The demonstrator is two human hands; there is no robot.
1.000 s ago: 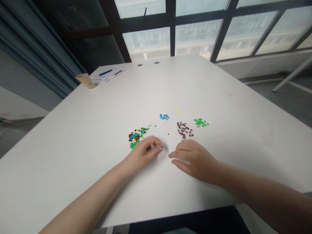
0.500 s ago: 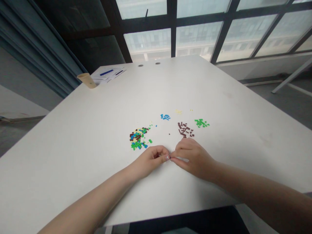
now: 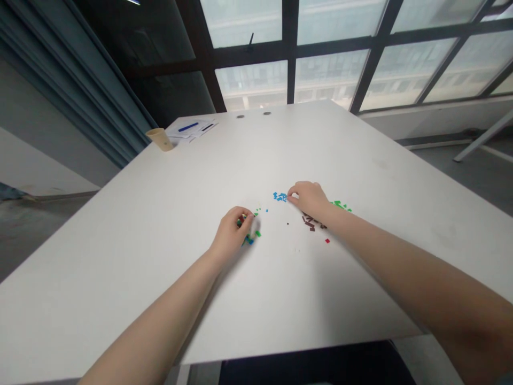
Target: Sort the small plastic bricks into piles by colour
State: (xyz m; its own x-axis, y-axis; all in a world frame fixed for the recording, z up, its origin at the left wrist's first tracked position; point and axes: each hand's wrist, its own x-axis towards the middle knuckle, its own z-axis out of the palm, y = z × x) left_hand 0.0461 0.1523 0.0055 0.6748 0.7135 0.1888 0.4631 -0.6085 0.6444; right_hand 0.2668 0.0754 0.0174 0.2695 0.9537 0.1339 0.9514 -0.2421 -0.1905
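My left hand (image 3: 231, 231) is closed over the mixed pile of small coloured pieces (image 3: 249, 240), with thumb and forefinger curled together. It hides most of the pile, and what it pinches, if anything, is too small to make out. My right hand (image 3: 309, 199) reaches farther forward, its fingertips pinched at the right edge of a group of small blue pieces (image 3: 279, 197). Anything between those fingertips is hidden. Brown pieces (image 3: 309, 223) lie below the right wrist, and green pieces (image 3: 340, 205) show beyond the forearm. A single red piece (image 3: 327, 240) lies near the brown ones.
The white table (image 3: 192, 182) carries a tan cup (image 3: 160, 140) at the far left, beside papers (image 3: 182, 133) with a blue pen (image 3: 188, 127). One loose blue piece (image 3: 266, 210) and a tiny dark piece (image 3: 287, 223) lie between the groups. Windows stand behind.
My hands have parted from where they met at the near middle. The left moved back onto the mixed pile, the right forward to the blue pieces. A red piece now shows.
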